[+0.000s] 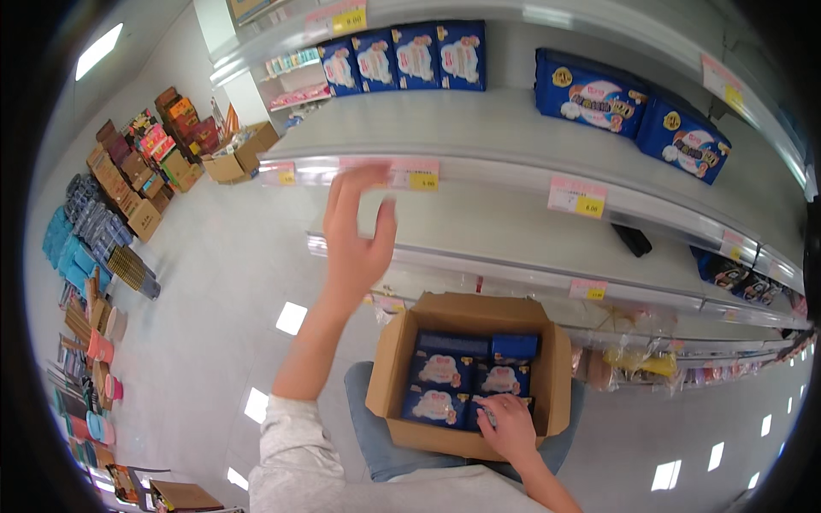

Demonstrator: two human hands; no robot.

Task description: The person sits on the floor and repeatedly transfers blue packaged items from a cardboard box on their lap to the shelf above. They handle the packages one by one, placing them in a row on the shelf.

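Observation:
My left hand point(360, 234) is raised in front of the shelf edge, thumb and fingers apart and nothing in it. Its fingertips overlap a pink and yellow price tag point(420, 176) on that edge. An open cardboard box point(391, 372) rests on my lap. Inside lie several dark blue packs point(439, 372) with a white cloud print. My right hand point(511, 426) reaches into the box's near right corner and touches a blue pack point(482, 413) there. The hand covers much of that pack, so whether it grips it is unclear. Four-sided blue packs point(417, 58) of similar look stand upright on the shelf.
Two wider blue packs point(590, 96) sit farther right on the same shelf board point(423, 118). A black object point(632, 240) lies on the lower shelf. Bagged goods point(635, 362) hang near the bottom. Stacked cartons point(118, 179) and buckets point(99, 346) line the left wall.

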